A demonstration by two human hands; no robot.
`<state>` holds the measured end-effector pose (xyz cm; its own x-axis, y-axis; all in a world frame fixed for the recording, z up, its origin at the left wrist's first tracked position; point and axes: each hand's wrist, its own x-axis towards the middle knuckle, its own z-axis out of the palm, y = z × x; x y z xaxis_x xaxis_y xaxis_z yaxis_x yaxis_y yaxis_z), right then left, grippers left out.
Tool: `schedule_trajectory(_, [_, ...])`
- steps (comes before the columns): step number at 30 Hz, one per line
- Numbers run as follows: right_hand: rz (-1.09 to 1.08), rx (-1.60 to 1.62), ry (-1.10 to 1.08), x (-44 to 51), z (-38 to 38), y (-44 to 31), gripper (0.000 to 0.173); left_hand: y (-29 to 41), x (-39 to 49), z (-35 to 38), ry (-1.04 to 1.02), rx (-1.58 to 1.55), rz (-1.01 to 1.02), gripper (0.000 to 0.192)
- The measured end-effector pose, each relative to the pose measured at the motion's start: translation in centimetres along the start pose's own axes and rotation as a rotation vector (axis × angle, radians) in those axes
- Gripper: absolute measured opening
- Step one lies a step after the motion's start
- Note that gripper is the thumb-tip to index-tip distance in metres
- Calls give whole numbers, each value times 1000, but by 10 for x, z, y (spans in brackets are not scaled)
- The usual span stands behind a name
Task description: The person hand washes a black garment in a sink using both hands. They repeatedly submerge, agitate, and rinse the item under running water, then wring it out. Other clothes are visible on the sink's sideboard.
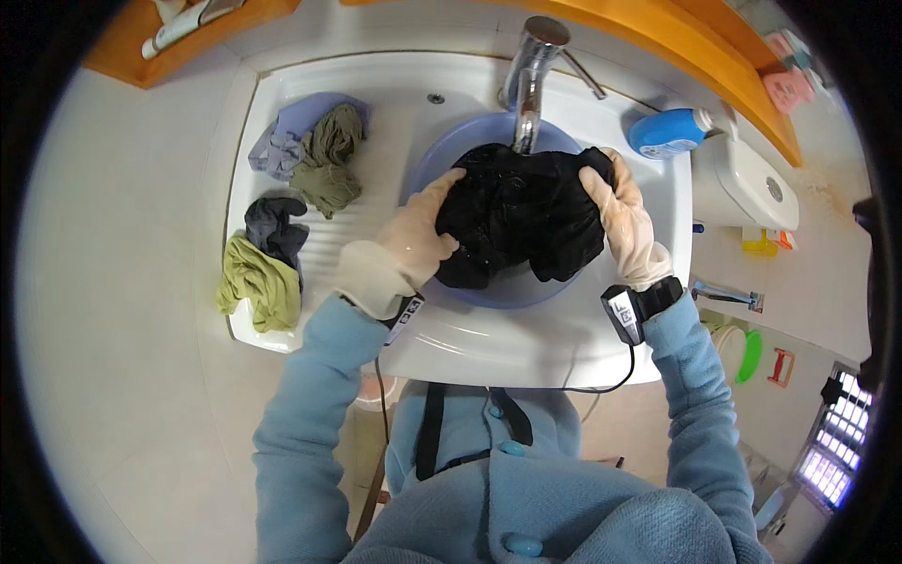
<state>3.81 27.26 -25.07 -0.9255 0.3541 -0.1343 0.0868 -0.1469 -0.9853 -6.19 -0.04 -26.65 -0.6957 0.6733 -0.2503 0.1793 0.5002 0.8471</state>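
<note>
A wet black cloth garment is spread between my two gloved hands, under the spout of the chrome faucet. My left hand, in a pale rubber glove, grips the garment's left edge. On the opposite side my right hand, gloved as well, has the upper right edge between thumb and fingers. Beneath the cloth sits a blue plastic basin in the white sink. The garment hides most of the basin's inside, though some water shows near its lower rim.
On the ribbed washboard at left lie olive cloth, lavender cloth, dark grey cloth and yellow-green cloth. A blue detergent bottle stands at the back right. An orange shelf overhangs the back. Cables hang from both wrist devices.
</note>
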Motion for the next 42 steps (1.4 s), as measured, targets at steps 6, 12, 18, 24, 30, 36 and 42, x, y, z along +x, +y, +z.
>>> schedule_trajectory(6, [-71,20,-121,-34,1,-45,24,39,14,-4,178,-479,-352,87])
schedule_trajectory(12, [-422,-193,-336,-34,-7,-56,27,24,29,9,96,11,108,57])
schedule_trajectory(18, [-219,-875,-274,-37,-38,-24,70,23,30,-1,266,-179,-142,31])
schedule_trajectory(24, [105,-681,-184,-54,-22,-7,55,51,25,-10,571,-763,22,22])
schedule_trajectory(30, [-260,-388,271,-113,33,-7,63,43,5,-11,651,-931,315,18])
schedule_trajectory(36, [-197,-807,-754,-92,11,24,61,-11,-38,-32,435,-584,227,39])
schedule_trajectory(42, [-395,-1164,-327,34,-9,10,36,-20,-107,-40,227,-383,259,38])
